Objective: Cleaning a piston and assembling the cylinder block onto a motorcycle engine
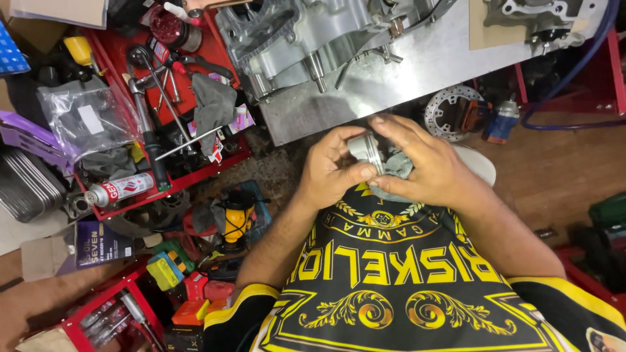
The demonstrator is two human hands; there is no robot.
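Note:
Both my hands meet in front of my chest over a small round silver metal part, a piston-like cylinder [365, 148]. My left hand [332, 171] grips its left side with thumb and fingers. My right hand [427, 166] closes over its right side and also presses a grey rag [398, 166] against it. Just beyond my hands lies a large silver engine casing [306, 39] on a metal bench plate [443, 58].
A red tool tray [195, 104] at the left holds wrenches, a grey cloth and a spray can [120, 189]. A brake disc [450, 111] and a blue hose [574, 72] lie at the right. Coloured boxes and a yellow tool [236, 221] crowd the floor below.

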